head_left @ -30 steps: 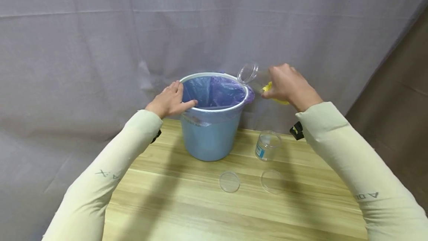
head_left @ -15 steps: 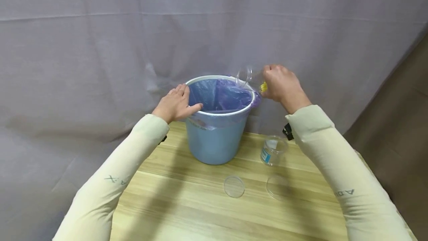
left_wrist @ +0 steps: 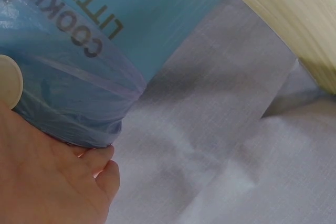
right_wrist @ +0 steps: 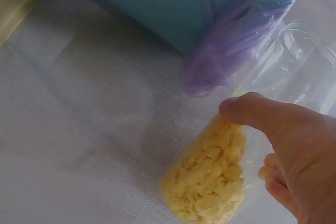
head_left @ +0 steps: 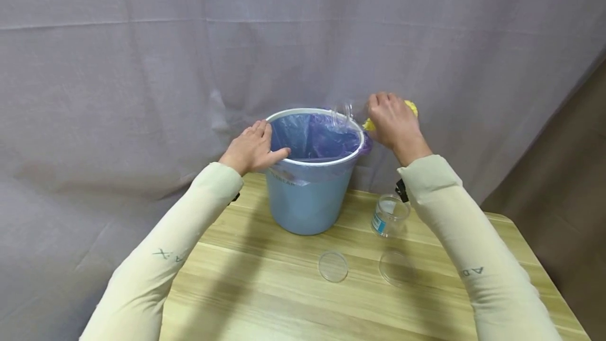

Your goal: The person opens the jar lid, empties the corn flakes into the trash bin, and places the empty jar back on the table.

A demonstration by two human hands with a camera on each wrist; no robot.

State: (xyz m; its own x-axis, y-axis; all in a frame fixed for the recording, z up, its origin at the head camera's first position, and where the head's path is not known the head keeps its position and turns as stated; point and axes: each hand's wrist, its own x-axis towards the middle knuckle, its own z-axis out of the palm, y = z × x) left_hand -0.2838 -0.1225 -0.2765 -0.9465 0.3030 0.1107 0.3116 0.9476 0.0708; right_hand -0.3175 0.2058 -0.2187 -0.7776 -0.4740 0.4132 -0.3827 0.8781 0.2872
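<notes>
A blue bin (head_left: pixel 305 201) stands on the table, lined with a translucent purple bag (head_left: pixel 333 138) folded over its pale rim. My left hand (head_left: pixel 251 149) rests on the rim's left side, fingers extended and thumb spread along the front edge. In my right hand (head_left: pixel 394 121) is a clear plastic jar (head_left: pixel 343 114), held tilted with its mouth over the bin's right rim. Yellow flakes (right_wrist: pixel 210 177) lie toward the jar's bottom end in the right wrist view. My thumb lies across the jar's side there, and part of the grip is hidden.
Right of the bin stands a second clear jar (head_left: pixel 389 217) with a blue label. Two clear round lids, one smaller (head_left: pixel 333 266) and one larger (head_left: pixel 396 268), lie on the wooden table (head_left: pixel 265 309). A grey curtain (head_left: pixel 284 57) hangs close behind.
The right hand has moved left toward the bin, and the jar's mouth has dipped over the rim. My left hand keeps its place on the rim, while the head view has shifted slightly.
</notes>
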